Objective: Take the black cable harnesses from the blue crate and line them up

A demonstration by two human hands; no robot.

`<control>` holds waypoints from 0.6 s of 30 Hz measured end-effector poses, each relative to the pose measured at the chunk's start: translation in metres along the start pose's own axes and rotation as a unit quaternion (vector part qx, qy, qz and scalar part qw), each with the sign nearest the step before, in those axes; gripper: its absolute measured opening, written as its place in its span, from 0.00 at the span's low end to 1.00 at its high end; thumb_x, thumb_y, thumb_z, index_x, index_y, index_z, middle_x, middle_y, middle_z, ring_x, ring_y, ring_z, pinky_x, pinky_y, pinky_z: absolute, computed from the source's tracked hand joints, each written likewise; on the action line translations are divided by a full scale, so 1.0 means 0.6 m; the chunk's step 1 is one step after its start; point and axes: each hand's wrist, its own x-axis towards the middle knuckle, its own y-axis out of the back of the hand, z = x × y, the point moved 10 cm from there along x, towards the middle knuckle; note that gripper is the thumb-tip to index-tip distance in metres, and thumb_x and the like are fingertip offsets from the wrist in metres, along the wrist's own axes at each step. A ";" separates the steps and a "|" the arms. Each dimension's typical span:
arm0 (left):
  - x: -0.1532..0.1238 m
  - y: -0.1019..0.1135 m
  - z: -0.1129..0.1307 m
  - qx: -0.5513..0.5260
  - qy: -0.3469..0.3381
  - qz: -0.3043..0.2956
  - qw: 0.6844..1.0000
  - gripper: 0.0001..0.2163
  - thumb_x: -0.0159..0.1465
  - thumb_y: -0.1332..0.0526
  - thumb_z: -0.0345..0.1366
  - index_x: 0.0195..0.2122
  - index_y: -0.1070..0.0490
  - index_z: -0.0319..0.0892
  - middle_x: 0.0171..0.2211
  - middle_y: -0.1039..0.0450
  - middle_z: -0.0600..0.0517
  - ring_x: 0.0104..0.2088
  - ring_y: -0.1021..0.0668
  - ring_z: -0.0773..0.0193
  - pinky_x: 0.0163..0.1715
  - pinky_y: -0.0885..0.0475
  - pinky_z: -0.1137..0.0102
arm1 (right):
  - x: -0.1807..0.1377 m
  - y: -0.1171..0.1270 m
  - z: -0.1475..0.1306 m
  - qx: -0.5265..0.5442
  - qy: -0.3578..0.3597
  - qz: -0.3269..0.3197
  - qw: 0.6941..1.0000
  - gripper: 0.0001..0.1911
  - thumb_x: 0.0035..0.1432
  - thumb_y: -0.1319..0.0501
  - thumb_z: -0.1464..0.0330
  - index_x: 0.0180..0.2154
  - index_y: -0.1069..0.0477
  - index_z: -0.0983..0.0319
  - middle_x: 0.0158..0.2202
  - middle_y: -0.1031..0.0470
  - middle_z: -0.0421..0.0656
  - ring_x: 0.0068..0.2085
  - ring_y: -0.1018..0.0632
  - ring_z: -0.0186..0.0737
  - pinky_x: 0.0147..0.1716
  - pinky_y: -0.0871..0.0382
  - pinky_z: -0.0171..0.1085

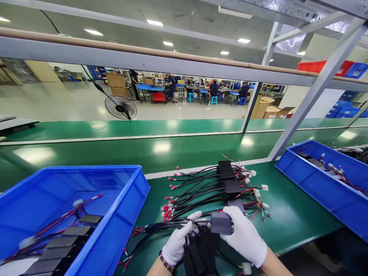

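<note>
My right hand (244,235), in a white glove, grips a black box-shaped module (221,223) by its right end. My left hand (179,239), also gloved, closes around the black cables (163,224) that run left from the module to red-tipped ends. Below and between my hands lies a stack of black ribbed pieces (199,249), partly hidden. Just beyond, a row of similar black modules (232,188) lies on the green bench, with black cables to the left and red wires with white connectors (264,187) to the right.
A blue bin (115,214) with wired modules stands at the left. Another blue bin (324,191) holding wired parts is at the right. A grey metal post (313,92) and rail cross the bench. Beyond are a fan (120,107) and several people at worktables.
</note>
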 end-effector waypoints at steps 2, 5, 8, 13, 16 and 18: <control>-0.001 0.002 -0.001 0.013 0.005 0.008 1.000 0.17 0.68 0.44 0.38 0.57 0.31 0.43 0.48 0.22 0.42 0.53 0.23 0.50 0.61 0.42 0.51 | 0.004 -0.003 0.007 0.000 -0.030 -0.038 0.999 0.30 0.49 0.36 0.67 0.56 0.35 0.61 0.55 0.28 0.50 0.54 0.27 0.49 0.55 0.35 0.43; -0.002 0.001 0.002 0.027 -0.004 0.012 1.000 0.14 0.68 0.44 0.38 0.52 0.27 0.43 0.47 0.21 0.43 0.52 0.23 0.50 0.60 0.40 0.52 | 0.008 -0.028 0.027 0.057 -0.091 -0.166 0.980 0.19 0.58 0.40 0.54 0.43 0.28 0.60 0.40 0.20 0.46 0.42 0.21 0.46 0.42 0.31 0.41; -0.001 -0.006 0.006 0.027 -0.021 0.001 0.999 0.10 0.67 0.43 0.38 0.43 0.25 0.42 0.47 0.22 0.44 0.53 0.24 0.48 0.60 0.40 0.51 | 0.019 -0.037 0.039 0.102 -0.102 -0.231 0.962 0.23 0.63 0.48 0.49 0.26 0.33 0.60 0.19 0.26 0.40 0.26 0.24 0.40 0.32 0.33 0.38; -0.001 -0.009 0.003 0.026 -0.007 0.003 1.000 0.08 0.65 0.40 0.36 0.44 0.25 0.43 0.44 0.20 0.44 0.51 0.23 0.49 0.58 0.37 0.51 | 0.038 -0.028 0.050 0.109 -0.086 -0.232 0.963 0.29 0.64 0.51 0.48 0.18 0.39 0.59 0.14 0.34 0.38 0.20 0.30 0.36 0.31 0.35 0.38; -0.002 0.000 -0.002 0.028 0.012 0.023 0.999 0.11 0.63 0.38 0.35 0.47 0.26 0.43 0.42 0.20 0.44 0.49 0.21 0.49 0.56 0.35 0.51 | 0.047 -0.011 0.049 0.099 -0.070 -0.209 0.970 0.30 0.65 0.53 0.48 0.16 0.41 0.58 0.15 0.36 0.38 0.21 0.32 0.36 0.33 0.37 0.39; -0.002 0.009 -0.004 0.030 0.016 0.044 0.998 0.13 0.61 0.36 0.35 0.47 0.25 0.42 0.42 0.19 0.43 0.48 0.21 0.49 0.55 0.34 0.52 | 0.054 0.001 0.048 0.096 -0.062 -0.195 0.974 0.29 0.64 0.52 0.49 0.17 0.42 0.58 0.16 0.37 0.38 0.22 0.33 0.37 0.32 0.38 0.39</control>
